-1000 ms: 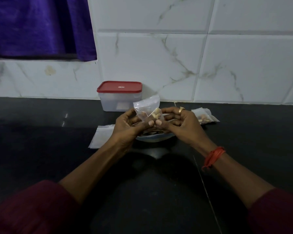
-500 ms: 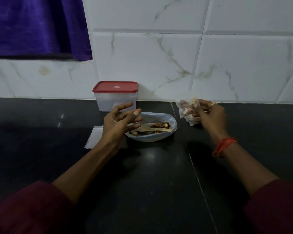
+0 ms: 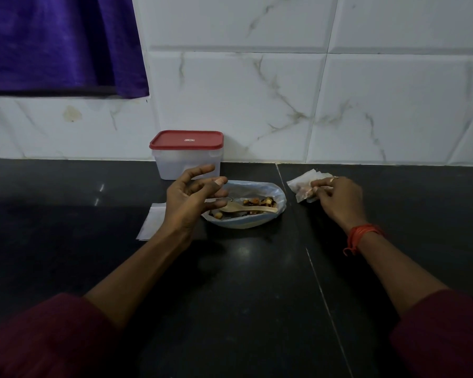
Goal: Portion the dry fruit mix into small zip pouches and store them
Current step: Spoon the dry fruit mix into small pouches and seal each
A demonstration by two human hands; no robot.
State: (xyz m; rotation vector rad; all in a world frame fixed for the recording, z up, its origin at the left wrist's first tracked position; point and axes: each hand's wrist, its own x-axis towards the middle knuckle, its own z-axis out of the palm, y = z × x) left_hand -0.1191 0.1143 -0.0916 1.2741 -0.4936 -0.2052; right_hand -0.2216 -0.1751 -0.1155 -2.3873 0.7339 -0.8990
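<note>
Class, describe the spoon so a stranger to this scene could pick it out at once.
Start at the red-lidded container against the tiled wall. Just in front and right of it, on the black counter, lies an open plastic bag of dry fruit mix. The spoon lies inside it, the only pale wooden thing there.

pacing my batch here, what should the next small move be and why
Probably the left hand drops to take one of the empty pouches beside it: it is open and holds nothing, the right hand holds the filled pouch at the counter, and there is mix in the bag.
</note>
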